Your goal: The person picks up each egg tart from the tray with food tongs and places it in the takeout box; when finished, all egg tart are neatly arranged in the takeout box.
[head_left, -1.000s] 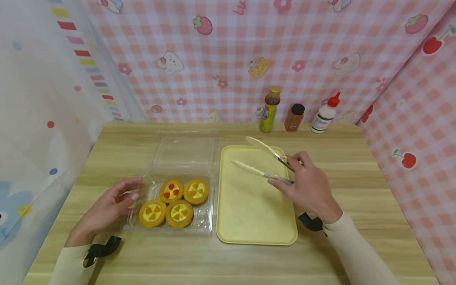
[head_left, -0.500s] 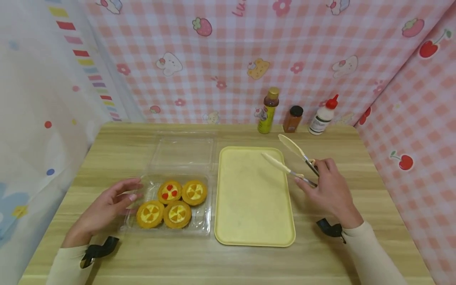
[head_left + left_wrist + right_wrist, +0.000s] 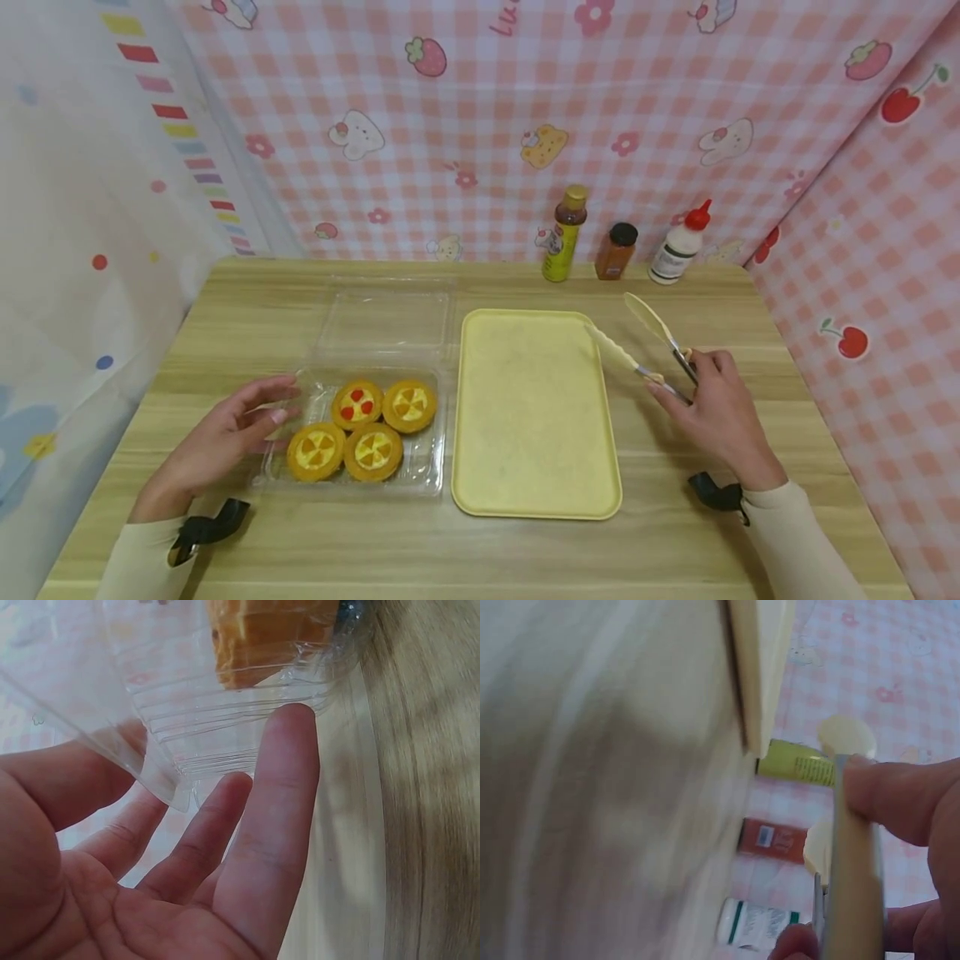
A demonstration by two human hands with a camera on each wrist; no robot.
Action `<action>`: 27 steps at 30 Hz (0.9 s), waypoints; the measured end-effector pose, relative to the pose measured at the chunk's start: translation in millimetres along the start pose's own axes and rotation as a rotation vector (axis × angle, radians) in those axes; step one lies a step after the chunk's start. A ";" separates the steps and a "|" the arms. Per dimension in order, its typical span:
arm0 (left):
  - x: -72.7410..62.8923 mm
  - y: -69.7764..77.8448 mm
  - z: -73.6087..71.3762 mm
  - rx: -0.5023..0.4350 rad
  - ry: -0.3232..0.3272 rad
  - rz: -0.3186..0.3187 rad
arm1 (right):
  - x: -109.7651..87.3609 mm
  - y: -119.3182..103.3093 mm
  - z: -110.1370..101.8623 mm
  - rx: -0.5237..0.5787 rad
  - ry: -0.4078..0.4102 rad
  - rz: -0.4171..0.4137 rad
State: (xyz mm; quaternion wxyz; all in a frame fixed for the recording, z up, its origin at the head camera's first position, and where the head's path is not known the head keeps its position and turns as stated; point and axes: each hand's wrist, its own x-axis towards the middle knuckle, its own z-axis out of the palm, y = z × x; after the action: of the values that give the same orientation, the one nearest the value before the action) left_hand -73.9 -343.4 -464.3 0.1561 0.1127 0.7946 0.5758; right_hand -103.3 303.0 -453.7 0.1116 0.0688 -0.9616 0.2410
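My left hand (image 3: 213,442) rests at the left side of a clear plastic container (image 3: 427,467), its fingers fairly straight. In the left wrist view the fingertips (image 3: 289,742) lie against the ribbed plastic wall. Several tarts (image 3: 373,452) sit inside; one has red pieces on top, the others orange wedges. The hinged lid (image 3: 390,321) lies folded back behind them. My right hand (image 3: 723,408) holds tongs (image 3: 678,362) with cream-coloured tips, their arms spread and nothing between them. The nearer tip overlaps the right edge of a yellow tray (image 3: 536,417).
Along the back of the wooden table (image 3: 315,550) stand a yellow-green bottle (image 3: 564,242), an orange-brown jar (image 3: 617,254) with a black lid and a white squeeze bottle (image 3: 675,250) with a red nozzle. A pink checked cloth (image 3: 450,108) hangs behind them.
My right hand has moved right with the spread tongs, from over the tray to beside its right edge. The left hand, container and tarts stay where they were.
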 end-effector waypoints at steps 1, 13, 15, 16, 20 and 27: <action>0.0 0.2 -0.2 -0.001 0.000 0.000 | -0.5 2.3 1.0 0.003 0.003 -0.004; 1.1 1.4 -2.1 -0.002 -0.008 0.003 | -2.6 26.0 7.7 0.016 -0.085 0.099; 1.0 1.4 -2.2 -0.002 -0.011 0.003 | -3.7 28.7 7.8 0.009 -0.106 0.130; 0.8 1.2 -2.2 -0.001 -0.011 0.003 | -4.5 29.5 7.5 0.007 -0.118 0.146; 0.6 0.5 -2.1 -0.006 -0.010 0.001 | -6.9 31.5 7.1 0.005 -0.145 0.190; 0.7 -0.5 -2.2 -0.015 -0.010 -0.011 | -10.1 31.8 4.2 0.007 -0.172 0.235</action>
State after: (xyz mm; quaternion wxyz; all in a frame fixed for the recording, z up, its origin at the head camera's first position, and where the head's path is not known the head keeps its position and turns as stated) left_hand -75.3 -345.2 -464.3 0.1640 0.1103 0.7901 0.5802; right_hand -100.3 329.6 -474.1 -0.0006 -0.0235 -0.9682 0.2489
